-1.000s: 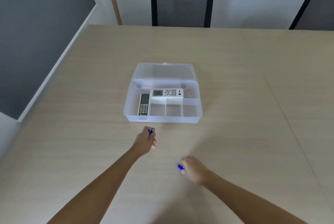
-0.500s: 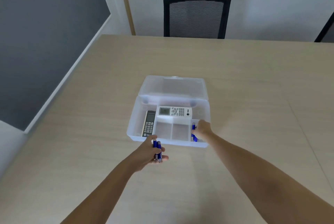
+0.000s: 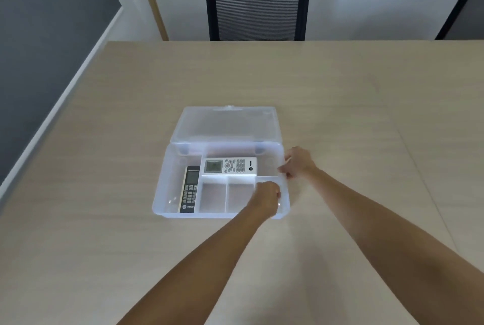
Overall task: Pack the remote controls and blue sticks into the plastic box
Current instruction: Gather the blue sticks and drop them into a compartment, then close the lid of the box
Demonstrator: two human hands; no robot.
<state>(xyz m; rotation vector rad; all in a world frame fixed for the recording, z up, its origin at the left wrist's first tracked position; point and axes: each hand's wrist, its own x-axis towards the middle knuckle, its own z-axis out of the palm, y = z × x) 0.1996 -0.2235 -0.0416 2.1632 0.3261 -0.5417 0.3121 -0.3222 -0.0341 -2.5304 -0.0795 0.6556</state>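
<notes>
A clear plastic box (image 3: 160,193) stands open on the table, its lid (image 3: 225,125) folded back. A white remote (image 3: 230,166) lies across the rear compartment. A black remote (image 3: 190,189) lies lengthwise in the left compartment. My left hand (image 3: 267,197) is a closed fist lowered into the front right compartment; the blue sticks it carried are hidden inside it and under it. My right hand (image 3: 297,163) rests at the box's right wall, fingers pinched on the rim. No blue stick shows anywhere.
The box sits mid-table on a pale wooden table (image 3: 104,246). A black mesh chair (image 3: 258,4) stands behind the far edge, and part of another chair (image 3: 463,10) is at the far right. A grey wall runs along the left.
My left hand moved forward and right with its blue sticks into the front right compartment. My right hand left that compartment and went to the box's right rim.
</notes>
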